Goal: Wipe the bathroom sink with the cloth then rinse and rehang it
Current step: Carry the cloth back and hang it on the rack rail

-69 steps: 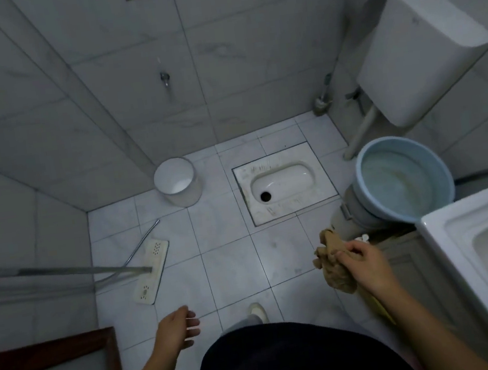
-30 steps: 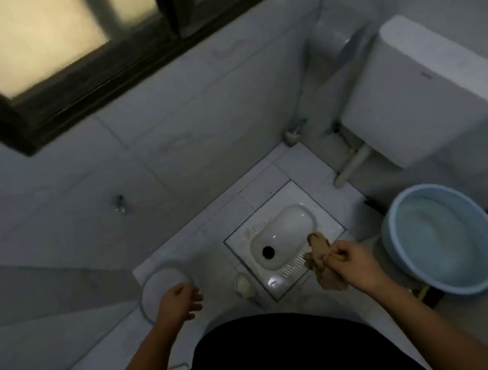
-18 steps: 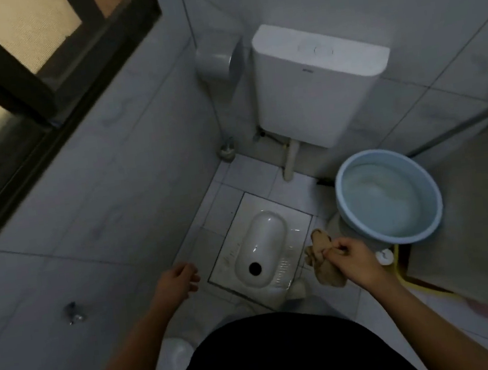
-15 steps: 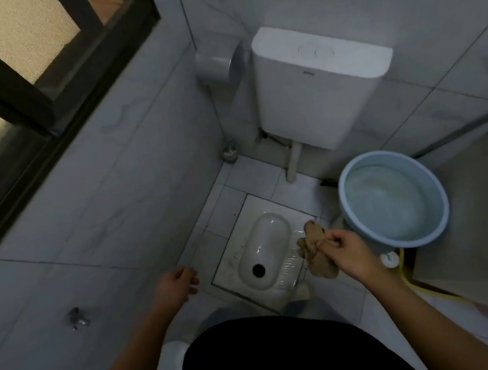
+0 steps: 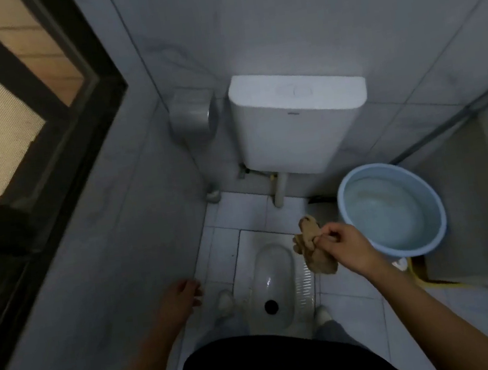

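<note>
right hand: still pinching crumpled tan cloth, now above white squat pan | left hand: empty, fingers loosely curled | round blue basin: right of pan, shifted lower

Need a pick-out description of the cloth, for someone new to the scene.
Start at the white wall-mounted cistern, then drop to the round light-blue plastic basin on the floor. Just left of it, the right hand pinches a crumpled tan cloth: the only brown, soft item there.
</note>
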Tool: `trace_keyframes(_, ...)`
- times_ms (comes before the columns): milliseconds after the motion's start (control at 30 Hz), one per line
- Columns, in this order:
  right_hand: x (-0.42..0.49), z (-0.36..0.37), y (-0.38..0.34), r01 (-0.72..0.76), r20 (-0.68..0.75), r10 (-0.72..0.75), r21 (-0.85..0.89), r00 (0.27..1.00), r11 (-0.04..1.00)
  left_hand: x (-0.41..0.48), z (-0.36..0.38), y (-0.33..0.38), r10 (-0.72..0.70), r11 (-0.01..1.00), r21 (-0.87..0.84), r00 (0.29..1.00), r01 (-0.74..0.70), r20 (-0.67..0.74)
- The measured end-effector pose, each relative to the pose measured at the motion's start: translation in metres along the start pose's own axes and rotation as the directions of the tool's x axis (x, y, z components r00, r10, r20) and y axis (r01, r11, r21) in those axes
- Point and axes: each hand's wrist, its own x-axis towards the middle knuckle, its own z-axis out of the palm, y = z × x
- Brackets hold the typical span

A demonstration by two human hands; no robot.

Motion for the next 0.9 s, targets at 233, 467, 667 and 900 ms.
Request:
trace_keyframes(233, -0.012, 0.007, -0.069, 0.048, -0.162, -0.034, 0.08, 0.986, 0.996, 0.038, -0.051, 0.113, 0.274, 0.956, 0.049, 0.942, -0.288, 0.195)
trace_keyframes(467, 0.003, -0.067, -0.2, 0.322, -0.197, -0.318, -0.01, 0.927, 0.947, 0.023, -0.056, 0.257, 0.563, 0.815, -0.025, 0.782, -0.579, 0.267)
trace_keyframes(667, -0.008, -0.141, -0.322, 0.531, -0.221, -0.521, -0.018, 0.824, 0.847, -0.047, -0.059, 0.389, 0.725, 0.681, -0.202, 0.609, -0.704, 0.321)
trace_keyframes(900, -0.043, -0.204, -0.44, 0.752, -0.315, -0.724, -0.048, 0.614, 0.658, -0.134, -0.098, 0.51, 0.859, 0.511, -0.544, 0.418, -0.665, 0.296)
